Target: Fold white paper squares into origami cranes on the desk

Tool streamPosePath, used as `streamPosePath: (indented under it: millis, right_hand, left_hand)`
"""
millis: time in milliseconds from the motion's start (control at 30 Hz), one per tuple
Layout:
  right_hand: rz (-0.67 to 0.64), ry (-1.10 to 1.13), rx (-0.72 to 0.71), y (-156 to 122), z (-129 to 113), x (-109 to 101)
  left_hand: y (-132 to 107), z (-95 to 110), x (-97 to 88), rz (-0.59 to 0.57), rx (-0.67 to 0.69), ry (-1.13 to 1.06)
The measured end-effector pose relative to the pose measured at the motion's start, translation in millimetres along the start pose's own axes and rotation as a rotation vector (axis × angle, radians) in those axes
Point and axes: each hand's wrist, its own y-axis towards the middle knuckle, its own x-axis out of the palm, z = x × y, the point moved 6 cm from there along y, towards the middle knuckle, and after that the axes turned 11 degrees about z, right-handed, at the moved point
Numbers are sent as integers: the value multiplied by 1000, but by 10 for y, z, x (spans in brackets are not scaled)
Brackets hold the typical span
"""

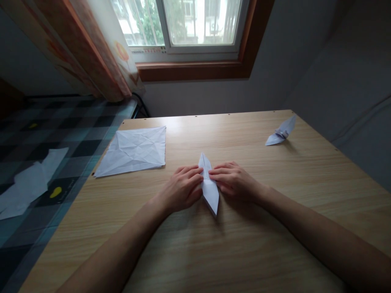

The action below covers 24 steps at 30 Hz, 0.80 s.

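Observation:
A narrow folded piece of white paper (210, 191), pointed at both ends, lies between my hands on the wooden table. My left hand (185, 187) grips its left edge, fingertips on top and the thumb lower down against the side. From the right, my right hand (233, 181) holds the opposite edge, with its fingers pressed together on the paper near the middle. A crease runs along the upper half of the paper, and its lower point faces me. The undersides of my fingers are hidden.
Creased white paper sheets (137, 148) lie at the table's back left. A folded paper figure with raised wings (281, 133) stands at the back right. On the checked bedspread (76, 156) to the left rest loose papers (32, 183). A window and curtain (100, 53) are beyond.

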Motion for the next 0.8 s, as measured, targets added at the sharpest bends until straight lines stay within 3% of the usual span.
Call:
streamPosePath:
  millis: [333, 800]
  right_hand:
    - [42, 61, 133, 36, 82, -6]
    - [130, 60, 369, 69, 159, 38]
  left_hand:
    - [35, -78, 17, 162, -104, 10]
    - [90, -160, 79, 122, -375, 28]
